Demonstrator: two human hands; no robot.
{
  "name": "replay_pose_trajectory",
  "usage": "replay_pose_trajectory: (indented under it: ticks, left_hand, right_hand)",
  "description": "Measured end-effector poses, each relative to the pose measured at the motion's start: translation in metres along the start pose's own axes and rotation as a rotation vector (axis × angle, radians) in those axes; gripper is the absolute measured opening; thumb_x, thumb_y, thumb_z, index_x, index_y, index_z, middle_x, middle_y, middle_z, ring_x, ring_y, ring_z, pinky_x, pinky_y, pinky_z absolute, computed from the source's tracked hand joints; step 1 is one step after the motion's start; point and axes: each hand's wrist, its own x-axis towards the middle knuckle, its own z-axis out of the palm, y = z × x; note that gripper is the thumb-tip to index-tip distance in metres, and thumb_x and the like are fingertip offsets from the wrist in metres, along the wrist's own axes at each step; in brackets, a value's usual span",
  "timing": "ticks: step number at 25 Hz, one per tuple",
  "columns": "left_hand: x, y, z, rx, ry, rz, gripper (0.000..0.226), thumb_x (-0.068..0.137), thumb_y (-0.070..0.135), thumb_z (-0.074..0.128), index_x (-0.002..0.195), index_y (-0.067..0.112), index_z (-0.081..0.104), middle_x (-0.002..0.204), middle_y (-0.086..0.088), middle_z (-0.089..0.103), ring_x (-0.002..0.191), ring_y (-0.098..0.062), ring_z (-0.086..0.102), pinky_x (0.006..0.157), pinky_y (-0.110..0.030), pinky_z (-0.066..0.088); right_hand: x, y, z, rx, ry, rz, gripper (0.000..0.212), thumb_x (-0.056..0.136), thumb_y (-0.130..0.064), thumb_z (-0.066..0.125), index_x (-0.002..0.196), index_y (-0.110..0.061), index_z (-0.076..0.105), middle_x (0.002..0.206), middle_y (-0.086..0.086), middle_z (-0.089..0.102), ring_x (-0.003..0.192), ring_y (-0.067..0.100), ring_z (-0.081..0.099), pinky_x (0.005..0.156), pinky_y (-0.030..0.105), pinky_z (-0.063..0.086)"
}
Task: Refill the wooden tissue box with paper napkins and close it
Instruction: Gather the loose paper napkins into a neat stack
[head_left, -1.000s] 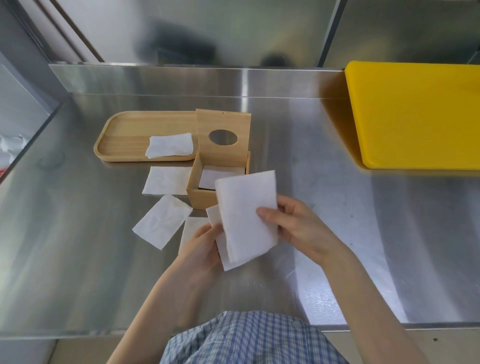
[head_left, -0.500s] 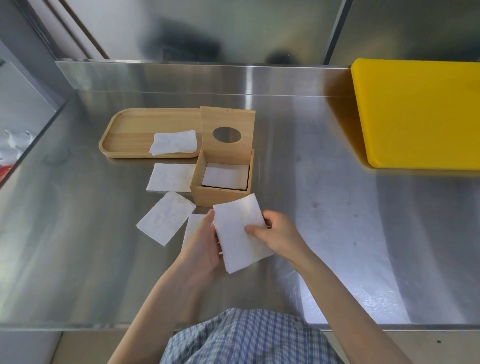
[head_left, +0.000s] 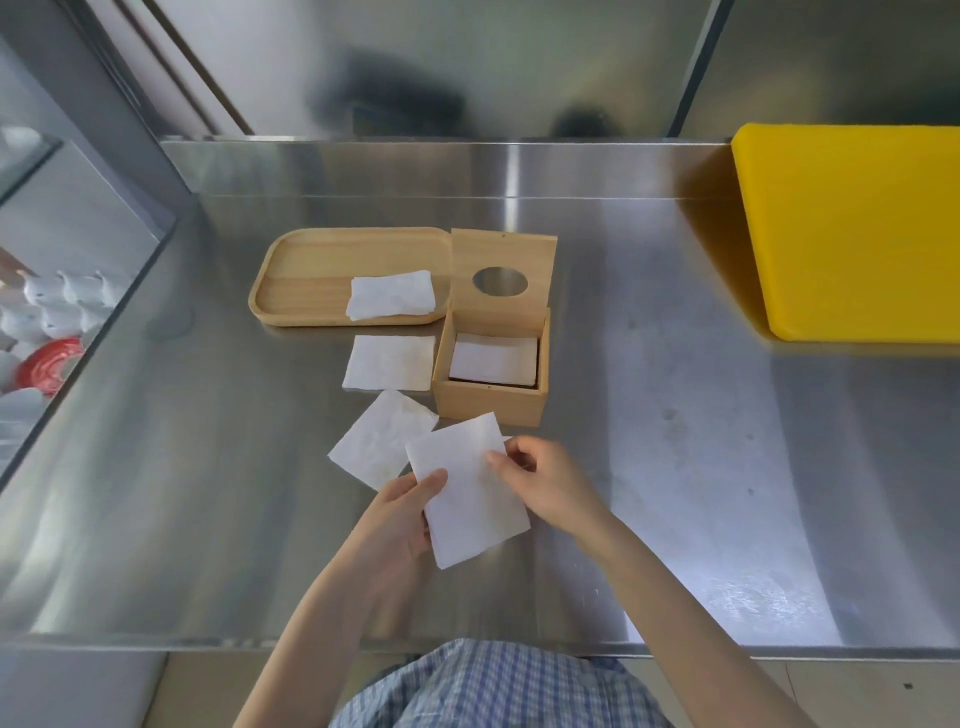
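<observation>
The wooden tissue box (head_left: 488, 402) stands open on the steel counter, its lid (head_left: 503, 283) with a round hole tipped upright at the back. White napkins (head_left: 493, 358) lie inside it. Just in front of the box I hold a white folded napkin (head_left: 467, 493) in both hands: my left hand (head_left: 400, 514) pinches its left edge and my right hand (head_left: 540, 483) grips its right edge. Two loose napkins lie on the counter left of the box, one (head_left: 389, 362) beside it and one (head_left: 379, 447) nearer me. Another napkin (head_left: 390, 294) rests on the wooden tray (head_left: 311, 270).
A yellow cutting board (head_left: 852, 234) lies at the back right. The counter ends in a raised steel back wall (head_left: 467, 166). At the far left, below the counter edge, sit white and red objects (head_left: 47, 332). My checked shirt (head_left: 493, 686) shows at the front edge.
The napkin in my hands has come down from in front of the box toward the counter near me, uncovering the box's inside. Both hands moved lower with it.
</observation>
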Motion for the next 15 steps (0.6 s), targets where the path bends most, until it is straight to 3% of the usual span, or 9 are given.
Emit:
replay_pose_trajectory:
  ticks: [3,7,10,15]
  left_hand:
    - [-0.003,0.004,-0.020,-0.052,0.014,0.012,0.024,0.098,0.016,0.041,0.099,0.007,0.064,0.101,-0.009,0.071,0.082,-0.019,0.070,0.071,-0.033,0.058]
    - [-0.002,0.010,-0.045,-0.088,0.021,0.011,0.023,0.098,0.015,0.042,0.099,0.006,0.063,0.094,-0.007,0.074,0.073,-0.017,0.074,0.059,-0.030,0.061]
    - [0.002,0.014,-0.060,-0.073,0.019,0.001,0.024,0.098,0.015,0.041,0.098,0.005,0.063,0.086,-0.005,0.077,0.070,-0.017,0.075,0.059,-0.031,0.060]
    - [0.012,0.024,-0.077,-0.072,0.007,-0.019,0.031,0.099,0.015,0.039,0.122,0.000,0.053,0.105,-0.013,0.068,0.080,-0.023,0.070,0.059,-0.031,0.059]
  right_hand:
    - [0.012,0.004,0.009,-0.213,0.144,-0.041,0.023,0.093,-0.021,0.053,0.113,-0.012,0.061,0.107,-0.001,0.064,0.100,0.016,0.059,0.081,0.026,0.046]
    - [0.033,0.006,0.028,-0.653,0.089,-0.177,0.041,0.096,-0.019,0.045,0.137,-0.014,0.042,0.140,0.002,0.045,0.126,0.024,0.047,0.102,0.034,0.039]
    - [0.047,0.002,0.043,-0.760,0.119,-0.160,0.044,0.096,-0.025,0.045,0.139,-0.017,0.039,0.139,0.002,0.045,0.129,0.023,0.043,0.108,0.035,0.030]
    - [0.055,-0.002,0.052,-0.864,0.126,-0.044,0.041,0.092,-0.025,0.053,0.130,-0.014,0.045,0.131,0.008,0.045,0.125,0.027,0.041,0.106,0.036,0.032]
